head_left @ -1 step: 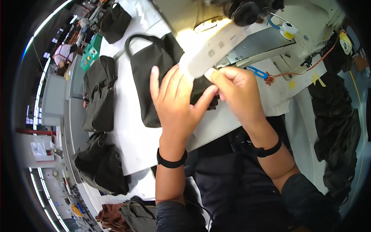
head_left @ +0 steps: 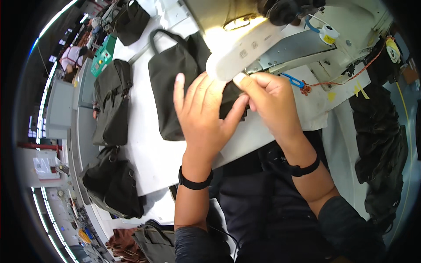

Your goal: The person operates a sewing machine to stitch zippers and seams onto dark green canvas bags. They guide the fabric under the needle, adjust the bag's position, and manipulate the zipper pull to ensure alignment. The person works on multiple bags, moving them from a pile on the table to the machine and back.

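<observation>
olive-dark cloth is forming the bag [head_left: 173, 83], which is lying on the white surface [head_left: 151, 153], its handle [head_left: 153, 41] pointing away from the person and its right part running close to the machine's rounded pale cover [head_left: 245, 50]. the left hand [head_left: 204, 111] is resting over the bag with its grip spread, the fingers fanning out and the thumb angling toward the other hand; that wide touch is probably serving to hold the cloth smooth. the right hand [head_left: 272, 98] is curling just beside the cover, its thumb and forefinger seemingly pinching the bag's edge, though the fingers are partly hiding the spot; such a small hold is likely giving finer control there. bright light [head_left: 219, 39] is shining beside the cover, perhaps so the edge is showing clearly. blue snips [head_left: 293, 80] are lying just beyond the right hand, an orange cord [head_left: 329, 83] trailing from their end, presumably so they are not straying. other dark bags [head_left: 112, 105] are sitting along the left, probably so they are not crowding the hands. dark cloth pieces [head_left: 379, 136] are heaping at the far right.
</observation>
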Motion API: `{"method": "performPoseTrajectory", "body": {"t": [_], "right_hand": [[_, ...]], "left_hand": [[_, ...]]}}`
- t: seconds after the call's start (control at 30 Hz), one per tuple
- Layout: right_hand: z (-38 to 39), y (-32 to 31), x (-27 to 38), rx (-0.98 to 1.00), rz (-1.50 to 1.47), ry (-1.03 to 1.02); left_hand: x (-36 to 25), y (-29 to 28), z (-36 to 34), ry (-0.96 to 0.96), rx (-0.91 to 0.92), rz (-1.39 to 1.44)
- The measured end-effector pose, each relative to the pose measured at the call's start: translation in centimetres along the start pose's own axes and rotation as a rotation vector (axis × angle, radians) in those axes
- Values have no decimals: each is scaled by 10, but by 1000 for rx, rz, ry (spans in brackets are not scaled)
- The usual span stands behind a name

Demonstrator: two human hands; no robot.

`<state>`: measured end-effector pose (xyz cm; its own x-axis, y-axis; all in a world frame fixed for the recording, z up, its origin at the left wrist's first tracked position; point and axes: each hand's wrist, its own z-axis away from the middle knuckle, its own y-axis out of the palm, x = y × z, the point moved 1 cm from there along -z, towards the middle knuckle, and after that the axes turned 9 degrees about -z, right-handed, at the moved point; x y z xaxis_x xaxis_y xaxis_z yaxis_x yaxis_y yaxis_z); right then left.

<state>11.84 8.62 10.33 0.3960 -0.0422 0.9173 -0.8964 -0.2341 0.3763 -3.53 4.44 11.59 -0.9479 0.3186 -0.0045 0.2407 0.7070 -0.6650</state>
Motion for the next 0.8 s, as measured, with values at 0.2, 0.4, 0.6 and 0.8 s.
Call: {"method": "performPoseTrajectory", "body": {"t": [0.2, 0.4, 0.6, 0.8], "right_hand": [[-2, -25, 2, 141, 12, -43], [-1, -25, 21, 187, -94, 231], [5, -23, 11, 151, -203, 234], [5, -19, 9, 119, -216, 169]], "left_hand": [[-23, 7, 12, -64, 8, 42], [-29, 13, 9, -120, -101, -33], [-28, 7, 5, -77, -166, 21], [-26, 10, 2, -64, -186, 61]]}}
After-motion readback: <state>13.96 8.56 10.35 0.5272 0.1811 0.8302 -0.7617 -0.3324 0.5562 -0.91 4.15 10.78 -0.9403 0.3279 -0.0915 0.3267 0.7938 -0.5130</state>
